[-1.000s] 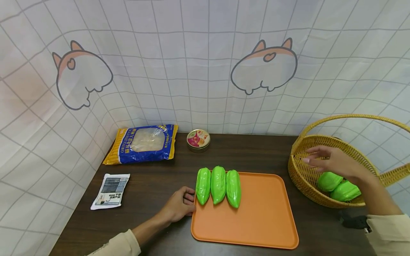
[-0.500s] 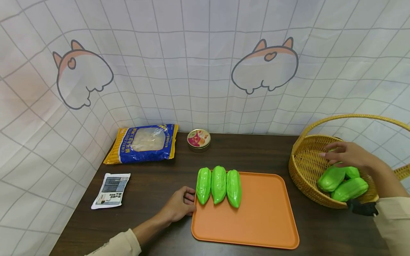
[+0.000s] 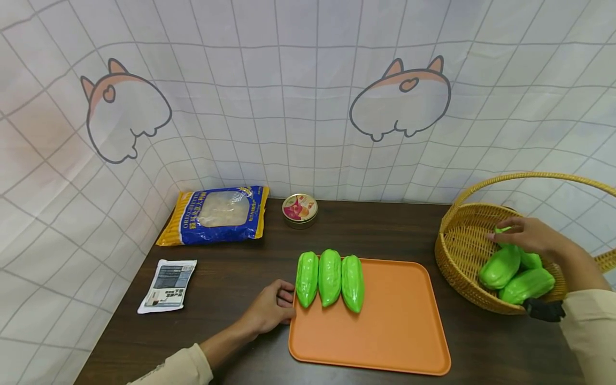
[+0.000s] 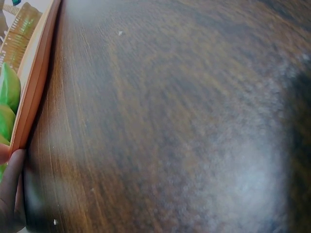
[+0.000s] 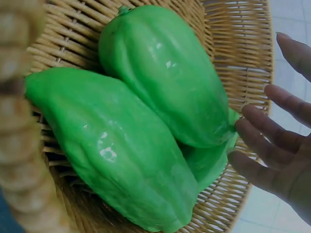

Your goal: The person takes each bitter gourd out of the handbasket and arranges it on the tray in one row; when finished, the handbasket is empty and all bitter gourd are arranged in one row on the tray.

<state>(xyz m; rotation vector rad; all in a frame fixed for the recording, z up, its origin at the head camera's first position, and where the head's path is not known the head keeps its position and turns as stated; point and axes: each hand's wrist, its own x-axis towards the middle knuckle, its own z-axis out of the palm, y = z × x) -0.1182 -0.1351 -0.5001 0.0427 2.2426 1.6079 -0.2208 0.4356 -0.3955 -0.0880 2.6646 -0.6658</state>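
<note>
A rectangular orange plastic tray (image 3: pixel 385 321) lies on the dark brown wood-grain worktop (image 3: pixel 231 289). The left hand (image 3: pixel 271 307) is at the tray's left edge, its fingers bent and pinching the rim. Three glossy, bright green, elongated vegetable shapes (image 3: pixel 329 278) lie side by side on the tray, along its left part.

To the right of the tray stands a round, tan woven basket (image 3: pixel 447 262) with a tall arched handle. Inside it, at least three more plump green ridged vegetables (image 3: pixel 526 284) lie against one another. The right hand (image 3: pixel 531 235) is over them, its fingers spread and well parted, gripping nothing; whether a fingertip touches one, I cannot tell.

Behind the tray sits a low round tin (image 3: pixel 299 208); behind and left, a blue-and-yellow plastic pasta bag (image 3: pixel 216 215). Left of the tray lies a small, flat white-and-grey packet (image 3: pixel 167 286).
</note>
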